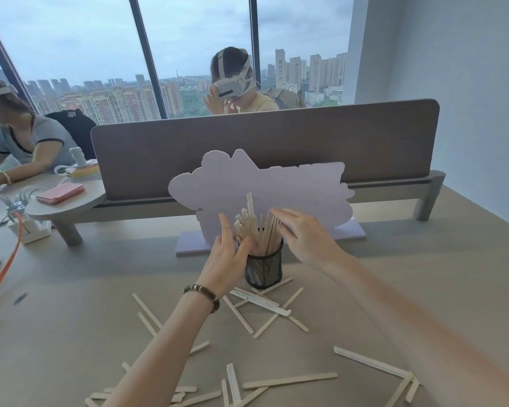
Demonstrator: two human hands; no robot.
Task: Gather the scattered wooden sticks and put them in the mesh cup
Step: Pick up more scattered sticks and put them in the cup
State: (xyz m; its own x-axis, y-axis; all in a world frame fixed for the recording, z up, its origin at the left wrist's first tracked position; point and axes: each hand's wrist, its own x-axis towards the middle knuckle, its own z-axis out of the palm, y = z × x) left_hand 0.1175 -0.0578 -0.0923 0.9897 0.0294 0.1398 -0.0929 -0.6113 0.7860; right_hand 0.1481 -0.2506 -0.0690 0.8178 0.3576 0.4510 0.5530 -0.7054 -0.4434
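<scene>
Loose sticks (290, 380) remain scattered on the table (423, 289). Both hands, left hand (228, 257) and right hand (303, 233), are open, steadying the bundle (259, 227) in the mesh cup (264, 270). Judged partly complete.

Beige table (394, 283) carries black mesh cup (263, 270), scattered wooden sticks (290, 380) in front of it, lilac cut-out board (262, 189) on flat base behind, grey divider screen (265, 142) at far edge

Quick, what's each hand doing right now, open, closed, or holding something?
Left hand: open, fingers spread against the sticks standing in the mesh cup, gripping nothing.
Right hand: open, flat against the sticks' other side.
</scene>
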